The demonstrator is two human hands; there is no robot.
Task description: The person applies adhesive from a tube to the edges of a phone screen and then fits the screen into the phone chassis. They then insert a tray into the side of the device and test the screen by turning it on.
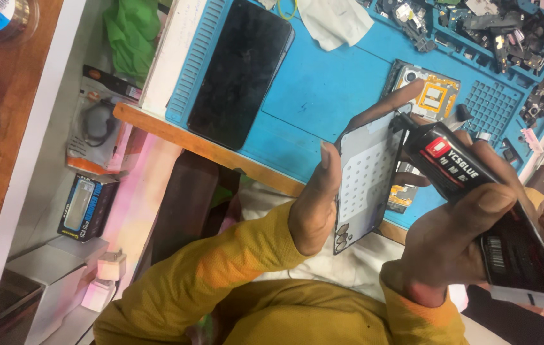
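Both hands are grasping something above the near edge of the worktop [157, 124]. Left hand [315, 204] has its grip closed on a phone back cover [367, 176], thumb along the near edge and fingers behind the far side, holding it on edge with its pale inner face, dotted with small marks, turned toward the camera. Right hand [457, 236] is clenched round a black glue tube [476, 198] with a red label, and the tube's nozzle sits at the cover's upper right edge. Behind the hands lies a blue work mat [323, 89]. On it a dark phone screen [240, 70] rests flat to the left, an opened phone body [428, 92] lies just beyond the cover, and a white cloth [336, 22] sits near the far edge. Small black parts [508, 35] fill the mat's compartments at the right.
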